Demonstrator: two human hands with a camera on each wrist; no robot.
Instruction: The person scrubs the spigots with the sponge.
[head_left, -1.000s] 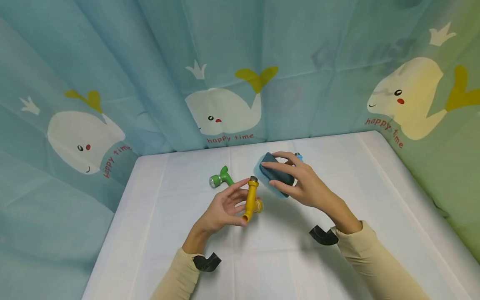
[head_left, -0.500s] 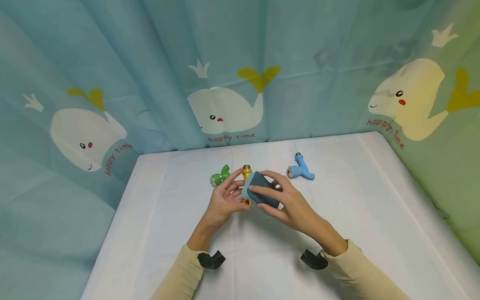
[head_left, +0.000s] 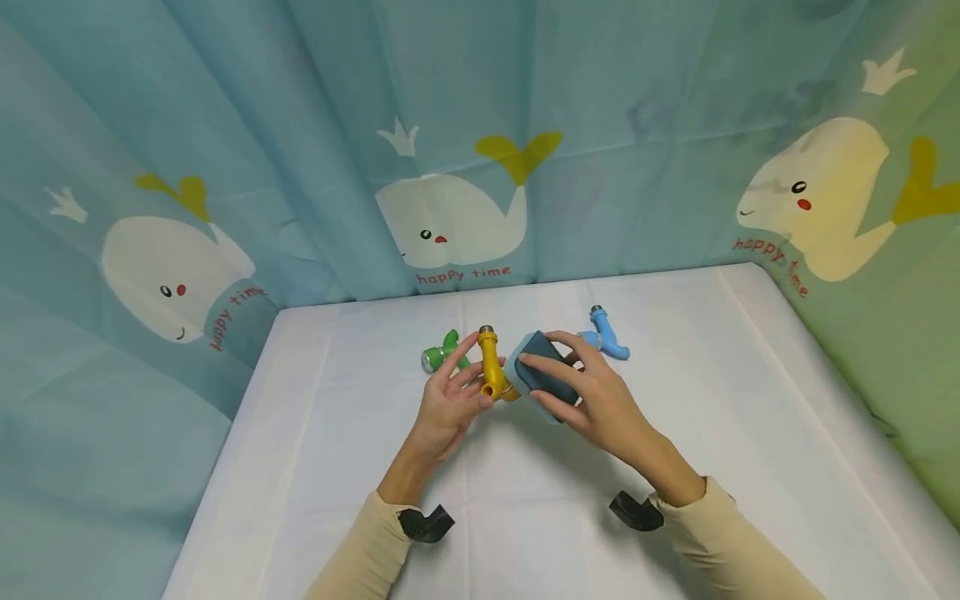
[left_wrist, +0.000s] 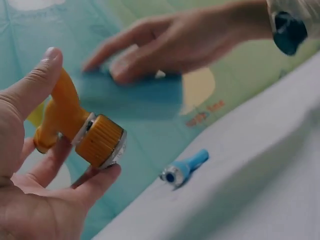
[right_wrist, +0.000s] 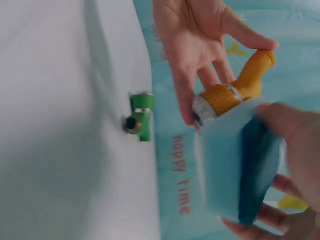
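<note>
In the head view the sponge (head_left: 543, 375) is covering the right side of the yellow tap (head_left: 491, 367), and whether the two are touching is not showing there. The right hand (head_left: 592, 400) is hiding part of the blue tap (head_left: 609, 337) behind it. The green tap (head_left: 442, 354) is partly disappearing behind the left hand's fingers (head_left: 459, 352). In the left wrist view the right hand (left_wrist: 180, 42) and sponge (left_wrist: 132, 97) are blurring, and the frame's edge is cutting the left hand (left_wrist: 30, 200).
</note>
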